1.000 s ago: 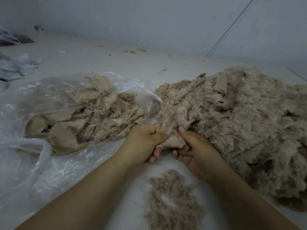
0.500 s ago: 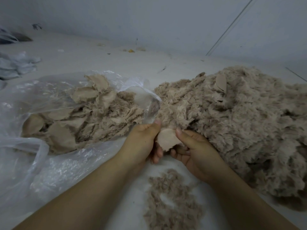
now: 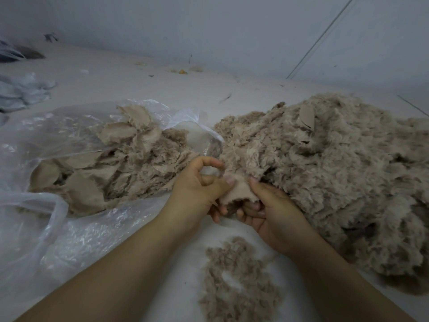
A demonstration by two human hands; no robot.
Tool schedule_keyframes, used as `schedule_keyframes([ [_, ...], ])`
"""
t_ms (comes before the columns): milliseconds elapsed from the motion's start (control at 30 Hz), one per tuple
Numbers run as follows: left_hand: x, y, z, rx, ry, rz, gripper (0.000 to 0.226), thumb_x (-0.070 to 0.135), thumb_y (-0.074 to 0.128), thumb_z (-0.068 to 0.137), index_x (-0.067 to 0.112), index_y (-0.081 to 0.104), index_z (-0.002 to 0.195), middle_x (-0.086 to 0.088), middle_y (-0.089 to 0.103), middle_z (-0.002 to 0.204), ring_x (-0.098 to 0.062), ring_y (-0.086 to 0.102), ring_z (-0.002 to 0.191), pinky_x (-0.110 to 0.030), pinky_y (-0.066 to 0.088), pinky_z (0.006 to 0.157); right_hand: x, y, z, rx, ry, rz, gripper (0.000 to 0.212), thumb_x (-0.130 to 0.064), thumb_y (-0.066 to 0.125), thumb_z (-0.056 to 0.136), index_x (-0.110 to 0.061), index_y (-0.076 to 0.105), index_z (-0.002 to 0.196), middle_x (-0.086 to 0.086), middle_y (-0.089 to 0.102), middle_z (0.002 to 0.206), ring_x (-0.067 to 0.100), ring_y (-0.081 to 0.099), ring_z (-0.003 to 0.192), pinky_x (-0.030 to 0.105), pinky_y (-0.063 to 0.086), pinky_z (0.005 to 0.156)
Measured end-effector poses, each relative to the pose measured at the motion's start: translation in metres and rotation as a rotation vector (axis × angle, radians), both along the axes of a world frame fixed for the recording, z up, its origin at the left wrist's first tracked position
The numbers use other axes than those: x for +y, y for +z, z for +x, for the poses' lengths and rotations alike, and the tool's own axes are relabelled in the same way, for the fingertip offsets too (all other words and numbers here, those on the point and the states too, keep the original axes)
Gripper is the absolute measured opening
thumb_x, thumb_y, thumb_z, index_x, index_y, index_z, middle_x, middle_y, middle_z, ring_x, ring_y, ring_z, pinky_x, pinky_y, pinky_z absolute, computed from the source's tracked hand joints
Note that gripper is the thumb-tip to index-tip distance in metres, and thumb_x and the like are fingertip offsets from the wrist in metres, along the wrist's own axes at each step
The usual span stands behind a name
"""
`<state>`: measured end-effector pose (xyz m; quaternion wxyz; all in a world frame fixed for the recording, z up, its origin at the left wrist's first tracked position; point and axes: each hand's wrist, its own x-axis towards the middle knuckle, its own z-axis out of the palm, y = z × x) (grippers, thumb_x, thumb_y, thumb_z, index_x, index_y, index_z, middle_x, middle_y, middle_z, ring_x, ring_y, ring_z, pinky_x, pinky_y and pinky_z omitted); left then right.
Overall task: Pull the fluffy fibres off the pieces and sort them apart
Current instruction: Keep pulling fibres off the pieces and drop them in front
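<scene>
In the head view, the left hand (image 3: 197, 189) and the right hand (image 3: 271, 214) both pinch one small beige fabric piece (image 3: 239, 191) with curled fingers, over the white counter (image 3: 162, 87). A small heap of pulled brown fibres (image 3: 236, 282) lies below. Stripped pieces fill the clear plastic bag (image 3: 69, 228), but the large fluffy beige pile (image 3: 336, 177) is still left, so I judge much work remains.

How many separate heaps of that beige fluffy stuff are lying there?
3: a big pile at right, a heap in the clear plastic bag at left, and a small fibre pile nearest the camera. The bag may hide more.
</scene>
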<state>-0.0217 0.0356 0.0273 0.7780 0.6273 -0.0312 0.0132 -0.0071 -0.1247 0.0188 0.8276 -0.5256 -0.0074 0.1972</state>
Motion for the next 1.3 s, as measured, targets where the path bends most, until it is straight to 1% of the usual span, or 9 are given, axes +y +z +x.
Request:
schedule_keyframes([
  [200,-0.003,0.003,-0.003,-0.005,-0.054,0.164,0.018,-0.001,0.069,0.085,0.006,0.058,0.097,-0.024,0.056,0.067,-0.019,0.044,0.036,-0.020,0.034,0.034,-0.004,-0.004,-0.002,-0.109,0.145,-0.044,0.042,-0.029,0.058,0.094,0.008,0.064,0.112,0.031,0.066,0.099,0.038,0.064,0.091,0.046,0.051,0.090],
  [333,0.002,0.009,-0.005,-0.057,-0.030,0.048,0.016,-0.001,0.064,0.089,0.014,0.064,0.084,-0.015,0.055,0.057,-0.014,0.042,0.034,-0.017,0.032,0.035,-0.001,-0.002,-0.002,-0.079,0.056,-0.028,0.032,-0.033,0.062,0.083,-0.005,0.072,0.092,0.008,0.068,0.071,0.012,0.064,0.064,0.023,0.054,0.061],
  [400,0.004,0.008,-0.003,-0.135,0.111,0.130,0.025,-0.001,0.063,0.089,0.019,0.068,0.075,-0.005,0.056,0.053,-0.011,0.045,0.036,-0.018,0.036,0.037,0.000,-0.002,-0.001,-0.055,0.007,0.003,0.031,-0.035,0.059,0.081,-0.005,0.065,0.080,-0.001,0.048,0.050,0.005,0.050,0.044,0.021,0.051,0.055],
  [567,0.038,0.014,0.012,-0.498,0.697,0.911,0.011,0.003,0.062,0.088,0.010,0.067,0.081,0.002,0.060,0.070,-0.013,0.056,0.067,-0.020,0.040,0.059,0.004,0.001,-0.002,-0.037,-0.037,0.031,0.031,-0.032,0.057,0.082,-0.004,0.053,0.068,0.000,0.028,0.050,0.006,0.031,0.039,0.022,0.050,0.055],
  [733,0.052,0.007,0.018,-0.050,0.546,1.689,0.020,0.024,0.061,0.088,0.005,0.066,0.091,-0.018,0.047,0.107,-0.038,0.043,0.105,-0.044,0.039,0.085,0.005,0.003,-0.003,-0.039,-0.036,0.019,0.030,-0.028,0.054,0.086,-0.002,0.053,0.071,0.002,0.025,0.052,0.006,0.027,0.039,0.022,0.050,0.054],
  [800,0.047,0.010,0.014,-0.006,0.564,1.782,0.020,0.024,0.063,0.086,0.006,0.068,0.093,-0.019,0.045,0.110,-0.037,0.040,0.108,-0.044,0.039,0.087,0.005,0.003,-0.003,-0.031,-0.047,0.018,0.031,-0.025,0.052,0.092,-0.002,0.052,0.071,0.002,0.026,0.052,0.006,0.028,0.039,0.022,0.050,0.053],
  [967,0.028,0.018,0.004,-0.421,0.632,1.527,0.015,-0.010,0.060,0.059,-0.004,0.058,0.074,-0.021,0.051,0.085,-0.039,0.051,0.080,-0.037,0.029,0.058,0.005,0.003,-0.003,-0.029,-0.052,0.010,0.032,-0.021,0.048,0.098,-0.002,0.052,0.072,0.001,0.029,0.051,0.005,0.034,0.037,0.022,0.049,0.053],
  [1167,-0.003,-0.003,0.016,-0.463,0.355,1.038,0.037,0.018,0.067,0.088,0.009,0.057,0.122,0.001,0.053,0.101,-0.013,0.044,0.072,-0.028,0.039,0.067,0.004,0.001,-0.002,-0.031,-0.030,0.030,0.033,-0.025,0.052,0.095,-0.003,0.054,0.071,-0.001,0.032,0.050,0.004,0.038,0.038,0.022,0.049,0.054],
  [1300,-0.014,-0.004,0.028,-0.442,0.350,0.891,0.007,0.007,0.069,0.082,0.009,0.063,0.080,0.003,0.058,0.077,-0.002,0.048,0.061,-0.017,0.034,0.059,0.003,-0.001,-0.001,-0.056,-0.016,0.053,0.032,-0.034,0.060,0.082,-0.007,0.057,0.064,-0.001,0.032,0.048,0.005,0.036,0.038,0.023,0.049,0.056],
])
